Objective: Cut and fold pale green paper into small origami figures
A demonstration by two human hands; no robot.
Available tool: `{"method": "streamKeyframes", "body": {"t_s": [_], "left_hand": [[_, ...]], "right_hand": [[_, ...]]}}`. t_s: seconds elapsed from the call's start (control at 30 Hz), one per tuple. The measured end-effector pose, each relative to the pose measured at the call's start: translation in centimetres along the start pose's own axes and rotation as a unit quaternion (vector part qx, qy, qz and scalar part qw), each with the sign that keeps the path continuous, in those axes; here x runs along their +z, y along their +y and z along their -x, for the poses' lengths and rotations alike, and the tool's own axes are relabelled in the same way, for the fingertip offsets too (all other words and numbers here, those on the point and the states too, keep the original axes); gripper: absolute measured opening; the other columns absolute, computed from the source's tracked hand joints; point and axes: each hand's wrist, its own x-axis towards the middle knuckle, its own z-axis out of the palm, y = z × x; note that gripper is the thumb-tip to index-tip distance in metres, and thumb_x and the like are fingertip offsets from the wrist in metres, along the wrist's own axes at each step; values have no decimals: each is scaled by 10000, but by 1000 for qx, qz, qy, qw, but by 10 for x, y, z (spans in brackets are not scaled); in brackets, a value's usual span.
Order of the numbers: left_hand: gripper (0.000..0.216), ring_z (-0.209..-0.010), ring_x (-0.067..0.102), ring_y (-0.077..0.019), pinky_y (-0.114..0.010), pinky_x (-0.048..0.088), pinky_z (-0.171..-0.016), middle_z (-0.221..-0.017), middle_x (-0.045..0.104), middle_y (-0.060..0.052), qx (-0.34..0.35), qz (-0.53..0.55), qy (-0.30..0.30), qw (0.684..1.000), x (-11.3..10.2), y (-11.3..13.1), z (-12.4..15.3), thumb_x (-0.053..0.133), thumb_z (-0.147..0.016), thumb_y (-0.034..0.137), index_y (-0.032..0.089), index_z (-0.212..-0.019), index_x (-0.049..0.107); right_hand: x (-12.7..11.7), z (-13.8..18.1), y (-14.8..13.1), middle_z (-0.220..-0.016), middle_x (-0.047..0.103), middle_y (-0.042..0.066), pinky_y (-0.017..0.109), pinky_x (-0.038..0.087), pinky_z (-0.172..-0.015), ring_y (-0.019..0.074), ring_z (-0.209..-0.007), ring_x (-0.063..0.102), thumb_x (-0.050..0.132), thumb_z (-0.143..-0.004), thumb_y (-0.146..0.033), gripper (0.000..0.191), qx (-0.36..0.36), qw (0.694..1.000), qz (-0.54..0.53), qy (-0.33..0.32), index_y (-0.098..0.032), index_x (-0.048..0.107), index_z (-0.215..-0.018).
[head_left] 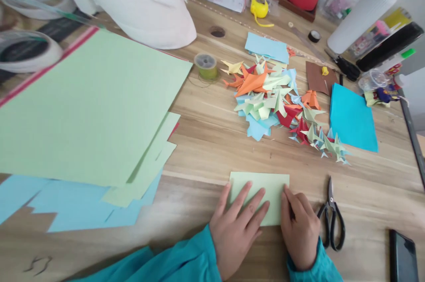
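Note:
A small pale green sheet of paper lies flat on the wooden table in front of me. My left hand rests on it, palm down, with the fingers spread. At the paper's right edge, my right hand is closed, thumb and index finger pinched together on the edge. Black-handled scissors lie just right of that hand, blades pointing away from me. Beyond the paper is a heap of folded paper birds in orange, green, blue, red and yellow.
Large green sheets over blue pieces cover the left side. A thread spool, a bright blue paper stack and a yellow tape measure lie farther back. A phone sits at the lower right.

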Motion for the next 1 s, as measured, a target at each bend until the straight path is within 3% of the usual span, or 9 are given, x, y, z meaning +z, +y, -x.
{"method": "streamKeyframes", "body": {"t_s": [0.17, 0.3, 0.53, 0.77, 1.0], "left_hand": [[557, -1324, 232, -312, -511, 118, -1092, -1420, 363, -7, 4, -6, -88, 996, -4, 0, -1, 427, -790, 599, 304, -1259, 489], [632, -1337, 174, -331, -520, 138, -1078, -1440, 326, -12, 19, -24, -118, 993, -2, -2, -2, 378, -785, 643, 293, -1309, 429], [836, -1328, 140, -388, -560, 124, -1052, -1457, 279, -79, 65, -40, -118, 990, 5, -10, -2, 364, -706, 741, 227, -1366, 345], [777, -1306, 163, -434, -584, 117, -1031, -1447, 286, -78, 100, -25, -78, 992, 12, -18, -3, 450, -653, 745, 356, -1323, 389], [728, -1315, 122, -431, -589, 87, -1028, -1461, 252, -52, 101, -18, -111, 989, 12, -21, -7, 418, -669, 751, 399, -1306, 393]], "right_hand": [[2, 0, -3, -724, 588, 61, 240, 438, -548, 137, -619, 560, 467, -882, -238, 265, -5, 996, 86, 4, -140, 615, -1079], [0, -5, -8, -1001, 613, 119, 337, 445, -711, 214, -840, 549, 492, -857, -250, 227, -34, 988, 149, 11, -166, 644, -1003], [3, -11, -14, -1176, 586, 113, 397, 392, -822, 266, -1031, 486, 449, -884, -294, 257, -62, 983, 170, 8, -145, 645, -955], [-2, -19, -17, -1279, 522, 117, 425, 367, -844, 276, -1044, 487, 384, -905, -344, 363, -36, 977, 207, -29, -149, 688, -887], [-6, -31, -9, -1158, 593, 122, 414, 338, -850, 267, -1028, 499, 372, -900, -382, 399, -37, 969, 225, -100, -172, 709, -861]]}}
